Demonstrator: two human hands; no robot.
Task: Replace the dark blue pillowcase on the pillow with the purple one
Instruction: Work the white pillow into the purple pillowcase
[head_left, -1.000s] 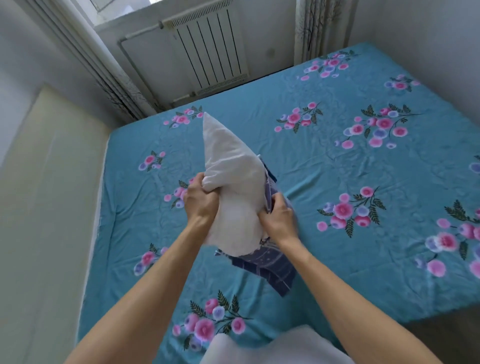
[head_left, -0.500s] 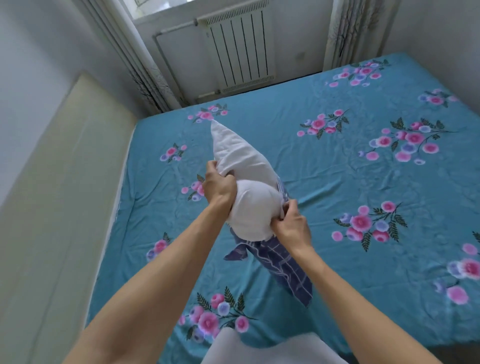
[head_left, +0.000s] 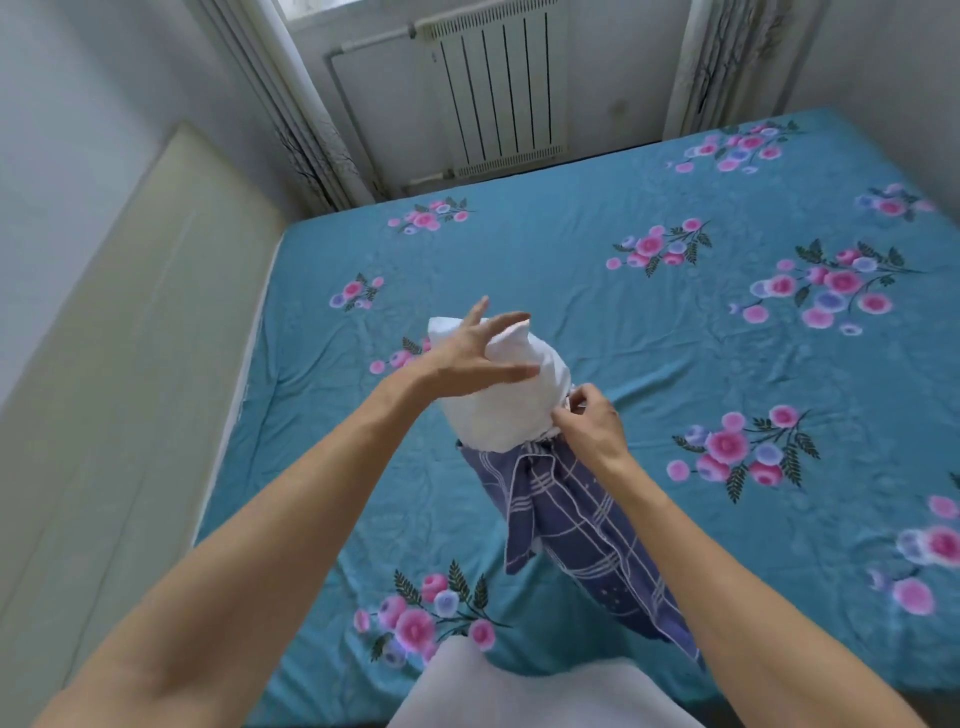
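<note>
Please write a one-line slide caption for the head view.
Right hand pinches the blue pillowcase half off the white pillow; left hand open.

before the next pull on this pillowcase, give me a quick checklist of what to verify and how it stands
1. Right hand grips the dark blue pillowcase at its opening: ok.
2. Left hand holds the pillow: not ok, its fingers are spread open over the pillow's top.
3. Pillow partly out of the case: ok, the white upper part is bare, the lower part is hidden inside the case.
4. Case hangs free over the bed sheet: ok, nothing lies on it.
5. Purple pillowcase within reach: cannot tell, none is in view.
</note>
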